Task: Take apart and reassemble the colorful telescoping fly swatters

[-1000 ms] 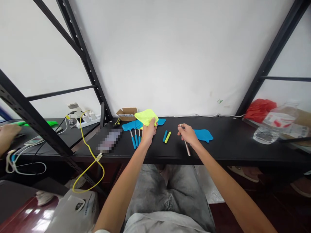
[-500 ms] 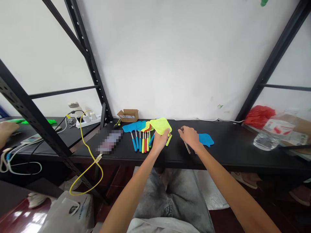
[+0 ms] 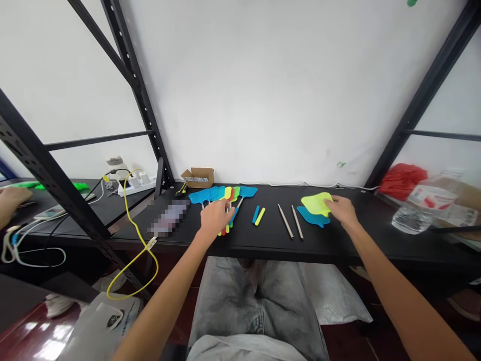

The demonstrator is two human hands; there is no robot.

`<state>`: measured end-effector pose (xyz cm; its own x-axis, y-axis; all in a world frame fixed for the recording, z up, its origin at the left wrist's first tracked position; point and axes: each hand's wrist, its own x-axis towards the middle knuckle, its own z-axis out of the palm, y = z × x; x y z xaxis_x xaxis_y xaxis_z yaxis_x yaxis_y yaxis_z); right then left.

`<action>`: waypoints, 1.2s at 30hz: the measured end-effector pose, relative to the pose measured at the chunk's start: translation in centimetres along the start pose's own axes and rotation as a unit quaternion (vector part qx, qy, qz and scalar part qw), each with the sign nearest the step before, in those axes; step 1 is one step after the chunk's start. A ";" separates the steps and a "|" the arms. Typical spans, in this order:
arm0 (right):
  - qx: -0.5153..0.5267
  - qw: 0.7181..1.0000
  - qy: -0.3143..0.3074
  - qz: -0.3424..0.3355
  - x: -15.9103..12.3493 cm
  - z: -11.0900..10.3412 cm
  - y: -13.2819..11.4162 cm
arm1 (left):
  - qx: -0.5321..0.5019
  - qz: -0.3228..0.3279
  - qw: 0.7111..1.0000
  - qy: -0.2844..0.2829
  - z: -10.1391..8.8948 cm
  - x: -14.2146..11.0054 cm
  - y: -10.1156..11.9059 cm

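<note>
Black tabletop [image 3: 356,235]: right hand [image 3: 343,211] pinches the yellow swatter head [image 3: 314,203], best laid flat over the blue head [image 3: 311,217]; left hand [image 3: 215,216] half-curled over flyswatters [image 3: 202,196], grip unclear.

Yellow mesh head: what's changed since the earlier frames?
The yellow mesh head went right, from the left hand to the right hand, and now overlaps the blue head. The left hand let go and moved left, over the swatter handles. The right hand released the rod; two now lie side by side. The short blue grip and cardboard box stayed put.
</note>
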<state>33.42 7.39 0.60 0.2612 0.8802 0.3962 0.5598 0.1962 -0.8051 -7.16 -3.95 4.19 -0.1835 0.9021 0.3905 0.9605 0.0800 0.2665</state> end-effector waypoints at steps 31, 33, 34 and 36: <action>0.517 0.823 -0.173 0.161 -9.3 7.5 -11.9 | -0.082 0.137 0.984 -0.079 2.5 -5.7 13.8; 0.553 0.801 -0.149 0.174 -9.2 7.7 -11.9 | -0.140 0.140 0.976 -0.093 2.9 -5.9 14.4; 0.567 0.791 -0.145 0.180 -8.9 7.6 -11.9 | -0.180 0.140 0.968 -0.103 3.1 -6.1 14.6; 0.594 0.769 -0.134 0.196 -8.0 6.9 -11.8 | -0.277 0.141 0.940 -0.140 3.3 -6.9 14.5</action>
<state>19.28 1.04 3.86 -0.0337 0.9985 0.0439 -0.6753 0.0096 -0.7375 8.77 -7.65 2.43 0.1991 0.9367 0.2881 0.6920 -0.3426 0.6354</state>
